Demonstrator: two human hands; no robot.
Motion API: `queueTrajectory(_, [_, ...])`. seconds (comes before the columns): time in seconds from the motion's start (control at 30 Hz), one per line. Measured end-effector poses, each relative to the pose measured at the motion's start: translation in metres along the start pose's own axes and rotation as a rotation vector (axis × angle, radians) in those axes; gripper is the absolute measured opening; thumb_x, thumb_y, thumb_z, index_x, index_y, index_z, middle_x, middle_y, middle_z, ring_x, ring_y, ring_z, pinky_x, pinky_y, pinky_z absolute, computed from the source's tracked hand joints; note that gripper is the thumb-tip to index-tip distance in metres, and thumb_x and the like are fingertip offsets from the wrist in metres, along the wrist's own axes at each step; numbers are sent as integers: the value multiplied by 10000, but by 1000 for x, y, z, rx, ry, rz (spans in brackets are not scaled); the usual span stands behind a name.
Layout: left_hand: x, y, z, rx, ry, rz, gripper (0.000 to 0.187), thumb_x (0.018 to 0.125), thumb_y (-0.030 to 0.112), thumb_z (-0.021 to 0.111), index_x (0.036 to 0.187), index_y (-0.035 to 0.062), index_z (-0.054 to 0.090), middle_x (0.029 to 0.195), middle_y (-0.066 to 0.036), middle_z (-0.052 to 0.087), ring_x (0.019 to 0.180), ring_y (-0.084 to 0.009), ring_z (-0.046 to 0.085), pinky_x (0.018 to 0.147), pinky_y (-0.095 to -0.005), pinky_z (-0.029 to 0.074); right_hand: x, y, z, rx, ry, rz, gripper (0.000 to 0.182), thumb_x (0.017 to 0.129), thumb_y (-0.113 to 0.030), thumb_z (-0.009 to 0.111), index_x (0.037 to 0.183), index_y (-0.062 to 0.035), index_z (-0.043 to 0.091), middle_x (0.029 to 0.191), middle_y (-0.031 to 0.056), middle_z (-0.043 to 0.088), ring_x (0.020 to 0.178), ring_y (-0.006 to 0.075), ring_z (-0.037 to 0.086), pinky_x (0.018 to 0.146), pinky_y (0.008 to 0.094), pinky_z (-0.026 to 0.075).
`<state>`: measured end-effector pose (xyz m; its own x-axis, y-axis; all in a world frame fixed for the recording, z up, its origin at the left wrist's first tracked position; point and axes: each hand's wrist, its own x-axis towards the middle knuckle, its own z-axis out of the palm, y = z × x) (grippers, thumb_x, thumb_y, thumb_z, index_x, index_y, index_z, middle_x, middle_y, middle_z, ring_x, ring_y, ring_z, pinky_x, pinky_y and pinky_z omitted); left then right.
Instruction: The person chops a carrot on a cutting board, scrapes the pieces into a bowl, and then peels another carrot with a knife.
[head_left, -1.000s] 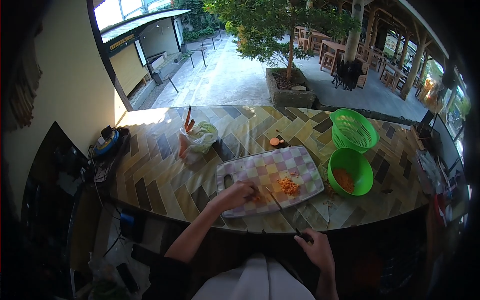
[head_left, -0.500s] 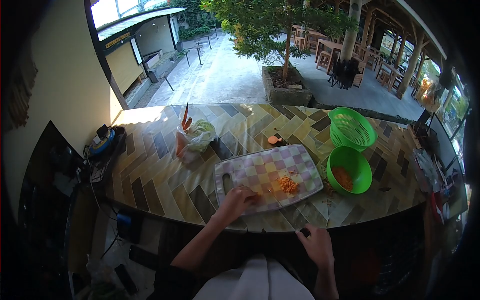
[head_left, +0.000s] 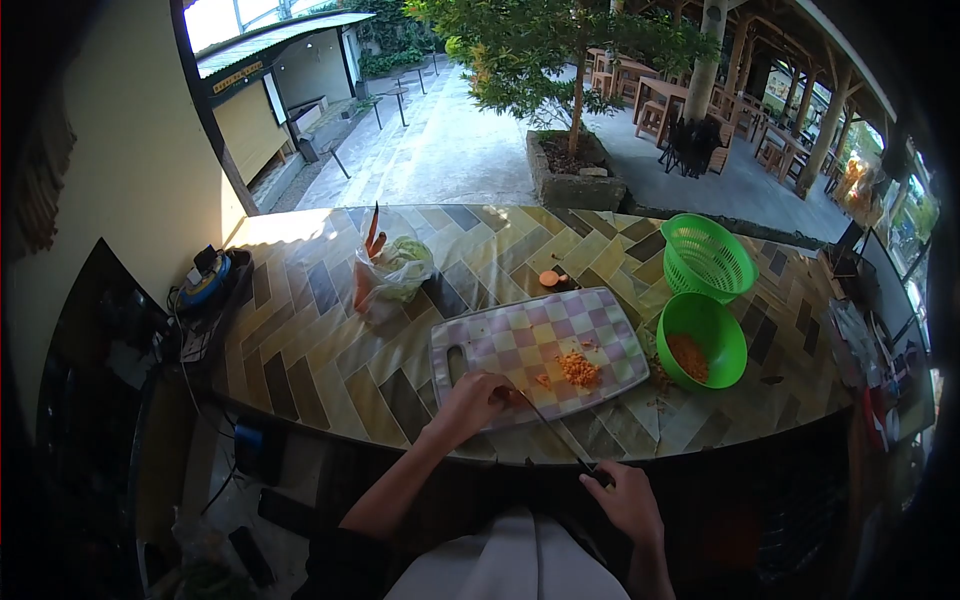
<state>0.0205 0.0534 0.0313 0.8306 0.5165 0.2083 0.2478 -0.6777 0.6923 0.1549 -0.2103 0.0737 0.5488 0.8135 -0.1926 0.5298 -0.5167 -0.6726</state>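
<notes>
My left hand [head_left: 478, 398] is closed on a piece of carrot [head_left: 514, 398] at the near left part of the checkered cutting board [head_left: 490, 340]; the fingers hide most of it. In my right hand [head_left: 630, 500], at the table's front edge, is the handle of a knife [head_left: 550, 426]. Its blade slants up and left over the board, with the tip close to the carrot piece. Right of the tip lies a heap of diced carrot [head_left: 579, 370], and a few loose bits [head_left: 543, 380] sit between heap and tip.
Right of the board stands a green bowl [head_left: 728, 345] with chopped carrot inside; a green colander [head_left: 700, 245] is behind it. A carrot stub [head_left: 549, 278] lies beyond the board. At the back left, a plastic bag [head_left: 402, 272] holds carrots and a pale green vegetable.
The knife has swung, its blade now slanting more steeply with the tip at the carrot piece. My right hand has shifted slightly left. Small carrot bits now show beside the heap.
</notes>
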Motion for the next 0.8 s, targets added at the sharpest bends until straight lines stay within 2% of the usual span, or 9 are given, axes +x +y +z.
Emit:
queueTrajectory(0.1, [-8, 10, 12, -120, 127, -168, 171, 776, 8, 653, 937, -22, 701, 879, -213, 694, 880, -369, 679, 794, -410, 529, -3, -1, -6, -15, -35, 3, 384, 878, -353, 672, 967, 21, 671, 763, 237, 655, 774, 404, 660, 688, 433, 501])
queueTrajectory(0.2, [-13, 12, 26, -69, 268, -174, 163, 789, 26, 669, 941, -27, 698, 883, -217, 696, 860, -368, 684, 782, -408, 534, -4, -3, -9, 2, -36, 20, 368, 857, -317, 712, 940, 39, 663, 787, 252, 643, 726, 397, 641, 657, 400, 483])
queueTrajectory(0.3, [-13, 13, 23, -96, 243, -177, 170, 783, 44, 689, 934, -34, 699, 876, -209, 697, 851, -368, 679, 776, -411, 531, -1, -3, -8, 7, -17, -2, 370, 861, -317, 707, 946, 41, 661, 799, 256, 643, 734, 404, 640, 660, 399, 485])
queueTrajectory(0.4, [-12, 10, 10, -15, 128, -61, 183, 776, 67, 731, 948, 4, 730, 885, -178, 714, 830, -328, 694, 757, -369, 539, 0, -3, -6, 13, 15, -16, 373, 863, -314, 705, 945, 46, 658, 807, 259, 642, 738, 409, 638, 662, 401, 485])
queueTrajectory(0.5, [-12, 10, 7, -19, 96, -41, 150, 797, 61, 696, 918, -25, 721, 837, -203, 688, 805, -374, 669, 758, -419, 528, -1, -4, -8, 23, -5, -6, 375, 861, -312, 708, 942, 51, 656, 796, 258, 640, 728, 403, 640, 656, 397, 483])
queueTrajectory(0.6, [-11, 17, 5, 68, 94, -70, 166, 801, 73, 698, 938, -15, 729, 850, -212, 692, 799, -371, 674, 757, -410, 532, -2, -1, -7, 29, -16, -17, 373, 860, -308, 711, 939, 53, 655, 781, 254, 637, 712, 390, 642, 647, 390, 481])
queueTrajectory(0.7, [-10, 13, 14, -132, 188, -97, 163, 813, 65, 678, 942, -18, 730, 874, -218, 696, 802, -367, 683, 752, -398, 538, -3, -4, -8, 16, -20, 12, 368, 859, -304, 713, 938, 51, 658, 768, 251, 636, 697, 378, 644, 639, 383, 479])
queueTrajectory(0.8, [-9, 19, 12, -155, 171, -118, 172, 798, 40, 666, 945, -22, 731, 892, -218, 699, 801, -354, 694, 748, -384, 545, -5, -3, -9, 40, -3, 7, 364, 860, -302, 713, 937, 49, 660, 762, 249, 635, 689, 374, 643, 635, 382, 478])
